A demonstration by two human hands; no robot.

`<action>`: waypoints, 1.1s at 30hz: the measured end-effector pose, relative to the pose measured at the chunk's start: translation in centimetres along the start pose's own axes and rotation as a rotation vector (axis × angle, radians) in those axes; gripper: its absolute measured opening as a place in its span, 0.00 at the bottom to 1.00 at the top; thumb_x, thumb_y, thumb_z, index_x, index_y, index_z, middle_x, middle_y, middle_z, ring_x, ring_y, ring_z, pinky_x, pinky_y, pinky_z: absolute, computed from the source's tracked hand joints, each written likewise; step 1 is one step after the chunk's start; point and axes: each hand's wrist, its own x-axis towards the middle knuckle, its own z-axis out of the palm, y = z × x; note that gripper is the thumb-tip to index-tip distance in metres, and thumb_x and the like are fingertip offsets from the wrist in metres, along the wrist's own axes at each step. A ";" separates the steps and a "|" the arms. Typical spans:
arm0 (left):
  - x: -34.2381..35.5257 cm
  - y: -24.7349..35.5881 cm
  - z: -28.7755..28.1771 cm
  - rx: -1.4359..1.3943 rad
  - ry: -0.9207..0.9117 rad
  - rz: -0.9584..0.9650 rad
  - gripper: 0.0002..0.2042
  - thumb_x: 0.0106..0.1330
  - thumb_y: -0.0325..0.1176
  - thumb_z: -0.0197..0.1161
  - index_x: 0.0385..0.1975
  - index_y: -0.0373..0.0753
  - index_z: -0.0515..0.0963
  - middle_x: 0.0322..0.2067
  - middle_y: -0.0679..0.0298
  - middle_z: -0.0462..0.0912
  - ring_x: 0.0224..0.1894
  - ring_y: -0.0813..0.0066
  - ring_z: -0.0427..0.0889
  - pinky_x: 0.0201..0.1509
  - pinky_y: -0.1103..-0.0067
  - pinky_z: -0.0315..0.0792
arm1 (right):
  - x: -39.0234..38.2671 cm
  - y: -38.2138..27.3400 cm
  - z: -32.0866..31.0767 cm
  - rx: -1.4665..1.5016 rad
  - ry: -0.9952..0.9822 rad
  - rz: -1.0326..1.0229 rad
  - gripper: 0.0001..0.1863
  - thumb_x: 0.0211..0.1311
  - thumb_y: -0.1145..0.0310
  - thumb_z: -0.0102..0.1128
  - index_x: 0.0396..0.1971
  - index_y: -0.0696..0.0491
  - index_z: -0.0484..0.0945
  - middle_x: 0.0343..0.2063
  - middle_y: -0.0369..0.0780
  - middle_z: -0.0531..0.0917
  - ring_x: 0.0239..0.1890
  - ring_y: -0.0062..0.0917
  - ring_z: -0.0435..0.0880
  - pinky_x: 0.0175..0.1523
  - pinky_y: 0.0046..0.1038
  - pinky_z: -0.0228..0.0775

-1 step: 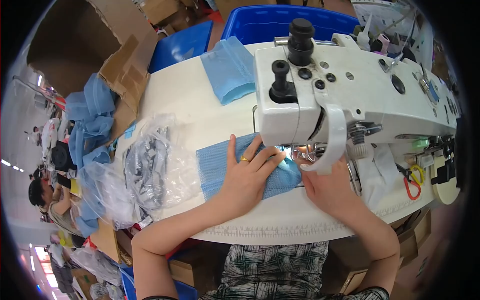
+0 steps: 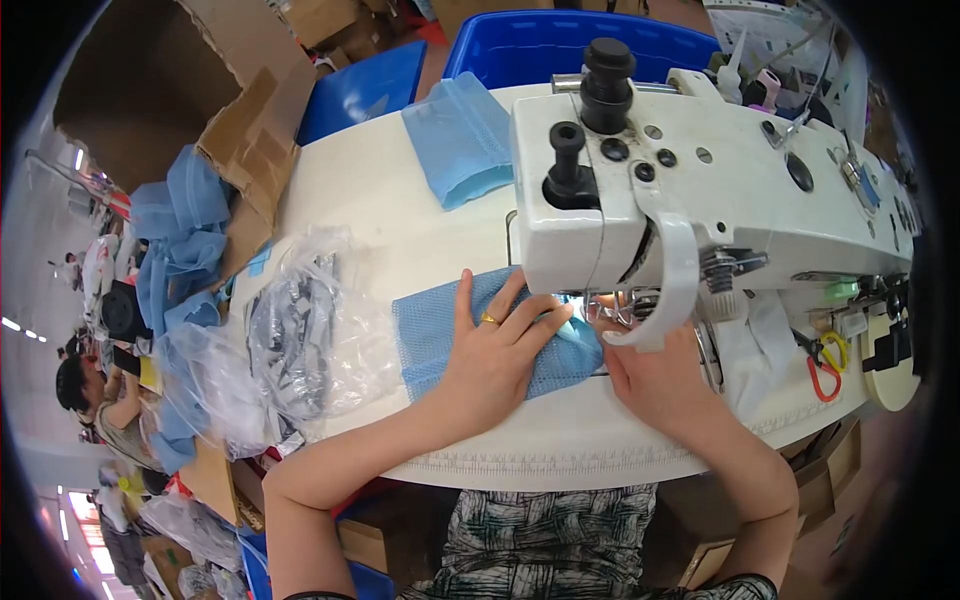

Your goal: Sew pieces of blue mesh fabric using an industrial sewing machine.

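Observation:
A piece of blue mesh cloth (image 2: pixel 425 340) lies on the white sewing table, its right end gathered under the presser foot (image 2: pixel 610 307) of a white sewing machine (image 2: pixel 640 180). My left hand (image 2: pixel 490 350), with a yellow ring on one finger, rests palm down on the cloth, fingers spread, tips close to the lit needle area. Against the cloth's right edge, my right hand (image 2: pixel 665 375) is bent around beside the presser foot, thumb toward me. The machine's curved white guard (image 2: pixel 677 280) partly hides its fingers. The needle itself cannot be made out.
Another blue mesh piece (image 2: pixel 460 145) lies behind the machine's left end. Clear plastic bags (image 2: pixel 310 330) sit left of my hands. Red-and-yellow-handled scissors (image 2: pixel 825 365) lie at right. A cardboard box (image 2: pixel 250 150), blue cloths (image 2: pixel 185 230) and a blue bin (image 2: pixel 590 40) border the table.
The sewing machine's head appears very slightly farther right. Both hands and the cloth look unmoved.

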 end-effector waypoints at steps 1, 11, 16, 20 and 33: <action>0.0 0.0 0.1 -0.005 -0.024 -0.015 0.28 0.56 0.19 0.63 0.60 0.45 0.79 0.59 0.65 0.76 0.74 0.54 0.66 0.76 0.34 0.38 | 0.0 0.0 0.2 0.002 -0.004 -0.003 0.18 0.58 0.71 0.63 0.50 0.49 0.87 0.30 0.36 0.84 0.40 0.35 0.83 0.57 0.45 0.67; 0.8 -0.6 1.2 -0.055 -0.068 -0.006 0.24 0.58 0.21 0.66 0.57 0.44 0.81 0.65 0.61 0.74 0.77 0.53 0.61 0.77 0.39 0.40 | -0.2 0.5 -0.3 -0.066 0.035 0.015 0.14 0.61 0.69 0.64 0.46 0.48 0.87 0.38 0.39 0.84 0.42 0.38 0.83 0.54 0.48 0.70; 0.8 -0.5 1.3 -0.007 -0.054 0.010 0.24 0.57 0.22 0.67 0.57 0.44 0.81 0.66 0.61 0.73 0.77 0.51 0.61 0.77 0.39 0.40 | -0.2 0.0 -0.9 -0.041 -0.159 0.151 0.17 0.66 0.67 0.68 0.55 0.43 0.85 0.50 0.39 0.87 0.49 0.38 0.85 0.54 0.44 0.74; 0.9 -0.2 1.3 -0.023 -0.049 0.009 0.25 0.57 0.22 0.67 0.58 0.44 0.81 0.66 0.60 0.74 0.77 0.51 0.61 0.78 0.40 0.41 | -1.6 1.0 2.5 -0.090 -0.118 0.197 0.15 0.70 0.66 0.66 0.55 0.43 0.85 0.48 0.33 0.87 0.50 0.29 0.85 0.60 0.44 0.67; 0.9 -0.7 0.9 -0.185 -0.044 -0.011 0.25 0.57 0.19 0.63 0.58 0.38 0.80 0.59 0.55 0.75 0.78 0.47 0.59 0.80 0.42 0.42 | 0.6 -1.0 1.1 -0.294 -0.038 -0.031 0.15 0.72 0.65 0.58 0.55 0.44 0.80 0.47 0.30 0.85 0.50 0.22 0.87 0.56 0.60 0.67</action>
